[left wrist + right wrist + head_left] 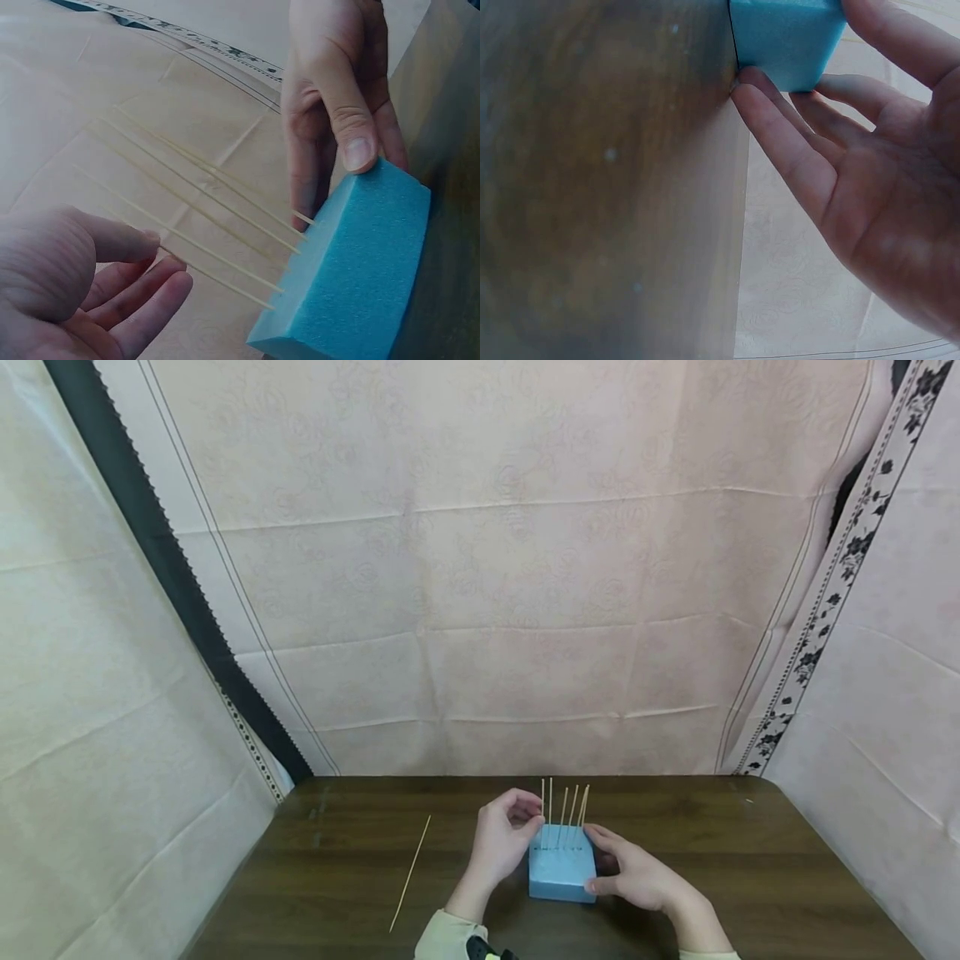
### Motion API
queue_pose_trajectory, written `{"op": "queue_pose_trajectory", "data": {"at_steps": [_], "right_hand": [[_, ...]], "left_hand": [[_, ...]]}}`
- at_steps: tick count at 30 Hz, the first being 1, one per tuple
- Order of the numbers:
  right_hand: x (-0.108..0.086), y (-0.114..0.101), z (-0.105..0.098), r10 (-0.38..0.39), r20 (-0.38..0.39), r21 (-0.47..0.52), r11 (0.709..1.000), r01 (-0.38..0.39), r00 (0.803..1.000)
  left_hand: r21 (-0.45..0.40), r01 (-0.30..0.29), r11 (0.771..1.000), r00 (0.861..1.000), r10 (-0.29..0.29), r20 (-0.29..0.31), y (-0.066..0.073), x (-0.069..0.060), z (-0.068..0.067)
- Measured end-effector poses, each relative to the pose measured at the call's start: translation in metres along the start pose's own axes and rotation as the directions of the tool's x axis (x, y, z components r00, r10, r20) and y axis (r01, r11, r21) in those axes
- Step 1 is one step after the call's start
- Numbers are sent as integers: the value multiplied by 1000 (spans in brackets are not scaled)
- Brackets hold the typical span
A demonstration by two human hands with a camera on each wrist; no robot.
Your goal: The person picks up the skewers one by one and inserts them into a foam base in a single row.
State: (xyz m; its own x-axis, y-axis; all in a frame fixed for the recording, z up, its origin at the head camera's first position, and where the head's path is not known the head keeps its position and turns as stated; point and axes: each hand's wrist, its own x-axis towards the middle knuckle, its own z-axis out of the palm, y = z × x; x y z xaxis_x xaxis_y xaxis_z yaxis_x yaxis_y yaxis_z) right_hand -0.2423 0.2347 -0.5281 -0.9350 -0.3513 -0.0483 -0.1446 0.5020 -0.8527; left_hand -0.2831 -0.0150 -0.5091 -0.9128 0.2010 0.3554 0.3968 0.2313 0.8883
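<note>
A blue foam block (558,870) sits on the table with several thin wooden sticks (573,806) standing in a row along its top. My left hand (504,835) is at the block's left side. In the left wrist view, its thumb and fingertips pinch the nearest stick (217,277), whose lower end meets the foam. On the block's right, my right hand (637,872) grips it, the thumb on the near side and the fingers farther back. The right wrist view shows those fingers (787,142) against the block's side, low by the tabletop.
One loose wooden stick (410,874) lies on the dark wooden table (337,877), left of my left hand. Pale patterned cloth (525,568) hangs behind the table's far edge. More cloth hangs along both sides.
</note>
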Motion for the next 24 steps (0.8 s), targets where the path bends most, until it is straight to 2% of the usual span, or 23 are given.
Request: {"op": "queue_pose_trajectory", "data": {"at_steps": [6, 10, 14, 19, 24], "right_hand": [[-1, 1, 1, 6, -2, 5, 1000, -6, 1000], [-1, 1, 1, 21, -5, -9, 1000, -21, 1000], [0, 0, 0, 26, 0, -13, 1000, -26, 1000], [1, 1, -1, 22, 8, -14, 1000, -22, 1000], [2, 4, -1, 26, 12, -7, 1000, -26, 1000]], "left_hand": [[-24, 3, 1000, 1000, -4, -31, 2, 0, -6], [-40, 15, 999, 999, -17, -51, -2, -1, -12], [-40, -4, 999, 998, 1, -58, -7, 0, -23], [1, -11, 1000, 999, 11, -33, -12, 1, -42], [110, 12, 994, 1000, -13, 9, -24, -3, -64]]}}
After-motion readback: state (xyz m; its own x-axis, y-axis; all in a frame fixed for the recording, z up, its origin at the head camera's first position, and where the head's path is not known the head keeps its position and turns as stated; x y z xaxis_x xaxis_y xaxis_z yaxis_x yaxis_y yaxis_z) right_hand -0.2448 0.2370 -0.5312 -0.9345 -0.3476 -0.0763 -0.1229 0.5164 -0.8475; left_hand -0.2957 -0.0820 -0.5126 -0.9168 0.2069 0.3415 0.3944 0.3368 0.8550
